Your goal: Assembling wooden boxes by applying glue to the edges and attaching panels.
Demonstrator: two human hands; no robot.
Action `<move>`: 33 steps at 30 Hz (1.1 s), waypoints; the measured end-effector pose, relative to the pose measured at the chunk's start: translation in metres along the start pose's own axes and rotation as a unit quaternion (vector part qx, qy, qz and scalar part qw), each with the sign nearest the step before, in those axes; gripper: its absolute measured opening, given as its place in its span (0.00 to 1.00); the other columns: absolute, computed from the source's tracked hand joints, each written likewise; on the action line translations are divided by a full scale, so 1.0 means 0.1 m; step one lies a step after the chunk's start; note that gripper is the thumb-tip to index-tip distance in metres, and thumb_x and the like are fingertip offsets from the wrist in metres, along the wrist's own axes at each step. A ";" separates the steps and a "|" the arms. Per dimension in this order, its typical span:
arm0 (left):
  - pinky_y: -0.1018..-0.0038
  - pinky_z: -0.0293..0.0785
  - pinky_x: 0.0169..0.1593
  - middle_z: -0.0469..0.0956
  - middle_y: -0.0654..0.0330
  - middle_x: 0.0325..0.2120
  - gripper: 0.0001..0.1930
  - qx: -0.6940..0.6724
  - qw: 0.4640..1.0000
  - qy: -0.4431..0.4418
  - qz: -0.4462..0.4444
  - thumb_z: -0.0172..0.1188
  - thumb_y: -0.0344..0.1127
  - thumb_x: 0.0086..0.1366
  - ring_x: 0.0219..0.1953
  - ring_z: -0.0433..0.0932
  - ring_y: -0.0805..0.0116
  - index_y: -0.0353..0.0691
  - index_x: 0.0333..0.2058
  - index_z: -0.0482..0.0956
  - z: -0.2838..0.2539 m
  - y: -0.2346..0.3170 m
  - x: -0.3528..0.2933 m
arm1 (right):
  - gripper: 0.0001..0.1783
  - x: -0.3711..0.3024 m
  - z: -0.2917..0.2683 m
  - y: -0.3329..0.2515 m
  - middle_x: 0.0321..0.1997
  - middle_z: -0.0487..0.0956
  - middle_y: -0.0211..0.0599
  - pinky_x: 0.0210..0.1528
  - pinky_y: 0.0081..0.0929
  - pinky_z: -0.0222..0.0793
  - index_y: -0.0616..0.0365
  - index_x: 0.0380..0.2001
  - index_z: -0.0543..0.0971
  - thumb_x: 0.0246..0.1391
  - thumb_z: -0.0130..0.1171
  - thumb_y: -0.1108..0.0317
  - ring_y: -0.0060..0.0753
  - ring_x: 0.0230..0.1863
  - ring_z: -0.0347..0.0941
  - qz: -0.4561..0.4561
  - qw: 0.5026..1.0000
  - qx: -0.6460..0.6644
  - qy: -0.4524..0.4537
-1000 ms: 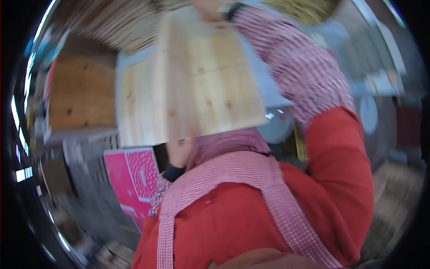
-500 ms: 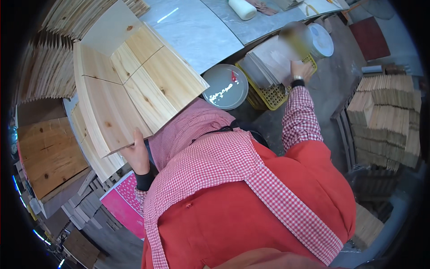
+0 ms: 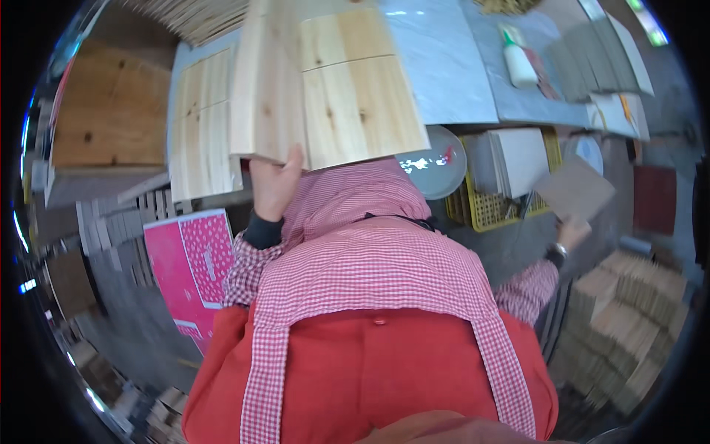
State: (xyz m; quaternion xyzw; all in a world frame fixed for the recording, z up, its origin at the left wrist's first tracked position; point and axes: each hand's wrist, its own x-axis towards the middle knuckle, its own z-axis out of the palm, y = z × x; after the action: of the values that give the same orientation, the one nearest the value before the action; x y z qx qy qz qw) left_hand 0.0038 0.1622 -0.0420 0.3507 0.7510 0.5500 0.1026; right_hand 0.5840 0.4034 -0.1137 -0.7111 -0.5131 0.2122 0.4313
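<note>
Both full: left hand [image 3: 275,185] gripped near edge of wooden box [image 3: 359,111]; right hand [image 3: 573,232] held thin panel [image 3: 577,189] beside yellow basket [image 3: 491,211].

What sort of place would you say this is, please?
Most likely a woodworking workshop: the left hand holds an assembly of wooden panels, stacked wooden pieces show at lower right, and a white bottle, possibly glue, is on the grey worktable.

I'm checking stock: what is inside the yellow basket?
Inside the yellow basket are several pale flat panels; whatever lies beneath them is covered and cannot be seen.
</note>
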 end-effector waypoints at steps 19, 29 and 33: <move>0.72 0.68 0.21 0.73 0.51 0.10 0.13 0.028 0.999 -0.022 -0.029 0.61 0.30 0.54 0.15 0.76 0.66 0.24 0.17 0.73 0.01 -0.24 0.02 | 0.11 -0.56 2.93 -4.04 0.28 0.78 0.46 0.34 0.40 0.69 0.59 0.38 0.74 0.54 0.57 0.65 0.51 0.34 0.75 -0.685 0.619 -0.112 -0.367; 0.74 0.73 0.45 0.76 0.52 0.42 0.19 0.010 0.981 -0.112 -0.160 0.59 0.28 0.60 0.44 0.76 0.67 0.27 0.49 0.69 -0.08 0.00 0.01 | 0.09 -0.80 2.96 -4.38 0.26 0.76 0.55 0.32 0.46 0.67 0.60 0.34 0.72 0.50 0.54 0.69 0.59 0.32 0.73 -0.645 0.593 -0.144 -0.460; 0.74 0.73 0.45 0.76 0.53 0.42 0.20 -0.021 0.984 -0.096 -0.151 0.59 0.28 0.60 0.44 0.76 0.68 0.27 0.49 0.69 -0.08 0.00 -0.02 | 0.09 -0.81 3.06 -4.40 0.26 0.76 0.52 0.32 0.47 0.68 0.60 0.32 0.72 0.49 0.55 0.67 0.57 0.32 0.74 -0.655 0.591 -0.095 -0.460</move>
State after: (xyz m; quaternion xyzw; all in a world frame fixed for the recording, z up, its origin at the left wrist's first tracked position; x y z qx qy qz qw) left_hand 0.0009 0.1554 -0.0393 0.2822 0.7704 0.5074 0.2635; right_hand 0.0851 0.4950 0.0758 -0.0278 -0.9881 0.1212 0.0905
